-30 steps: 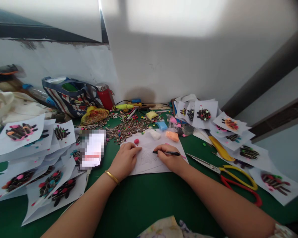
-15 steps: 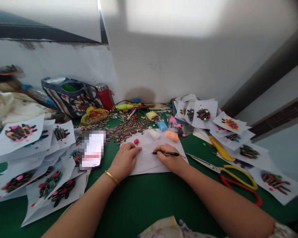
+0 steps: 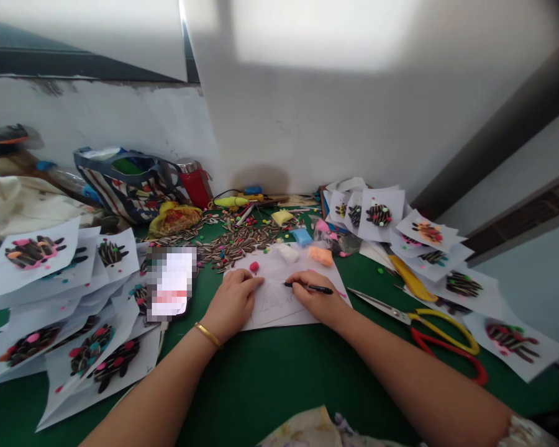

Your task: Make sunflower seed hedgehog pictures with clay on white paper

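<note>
Under both hands lies a white sheet of paper with a faint line drawing on it. My right hand grips a black pen, its tip at the upper part of the drawing. Flat on the sheet's left side, my left hand has its fingers stretched out and holds nothing. A red lump of clay sits just beyond the left fingertips. White clay, orange clay and blue clay rest at the sheet's far edge.
Sunflower seeds are heaped behind the paper. Scissors lie open to the right. Stacks of seed-decorated sheets stand left and right. A phone is left of my hand. A red flask and a bag stand behind.
The whole view has shifted slightly. The pen tip has risen a little relative to the drawing; my left hand stays in place on the sheet.
</note>
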Action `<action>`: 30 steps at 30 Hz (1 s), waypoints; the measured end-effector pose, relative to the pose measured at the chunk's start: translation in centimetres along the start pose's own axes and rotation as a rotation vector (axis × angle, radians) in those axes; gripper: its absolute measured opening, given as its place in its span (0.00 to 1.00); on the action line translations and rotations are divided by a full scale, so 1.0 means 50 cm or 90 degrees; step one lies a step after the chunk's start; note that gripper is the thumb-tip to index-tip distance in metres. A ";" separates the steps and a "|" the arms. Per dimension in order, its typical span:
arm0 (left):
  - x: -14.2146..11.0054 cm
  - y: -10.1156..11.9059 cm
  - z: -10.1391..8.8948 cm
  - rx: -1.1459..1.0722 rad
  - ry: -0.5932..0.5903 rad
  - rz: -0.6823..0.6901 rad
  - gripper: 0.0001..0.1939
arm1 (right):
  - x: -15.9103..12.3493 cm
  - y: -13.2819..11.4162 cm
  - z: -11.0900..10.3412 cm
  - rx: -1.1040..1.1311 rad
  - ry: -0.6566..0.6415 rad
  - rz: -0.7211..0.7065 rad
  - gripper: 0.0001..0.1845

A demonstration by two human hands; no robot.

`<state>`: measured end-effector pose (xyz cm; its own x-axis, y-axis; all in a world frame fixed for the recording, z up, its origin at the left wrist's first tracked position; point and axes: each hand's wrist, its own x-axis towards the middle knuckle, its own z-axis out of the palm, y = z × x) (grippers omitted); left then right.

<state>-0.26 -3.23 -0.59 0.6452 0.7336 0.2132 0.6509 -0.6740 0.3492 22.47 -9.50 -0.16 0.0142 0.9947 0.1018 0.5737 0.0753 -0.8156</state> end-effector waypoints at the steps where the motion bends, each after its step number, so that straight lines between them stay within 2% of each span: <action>1: 0.000 0.000 0.000 0.000 -0.001 -0.001 0.19 | 0.000 0.000 0.000 -0.001 0.000 0.000 0.13; 7: 0.001 0.000 -0.001 0.000 0.001 0.000 0.19 | 0.001 -0.002 -0.004 -0.011 -0.006 0.023 0.13; 23: 0.001 0.001 0.001 0.000 0.004 -0.002 0.20 | 0.001 0.001 -0.002 0.001 0.011 0.007 0.13; 30: 0.001 0.000 0.001 -0.003 0.006 0.000 0.20 | -0.002 -0.005 -0.006 0.002 0.013 0.038 0.13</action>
<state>-0.22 -3.20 -0.65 0.6411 0.7347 0.2218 0.6494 -0.6733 0.3534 22.58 -9.64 0.19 0.0648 0.9958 0.0645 0.5691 0.0162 -0.8221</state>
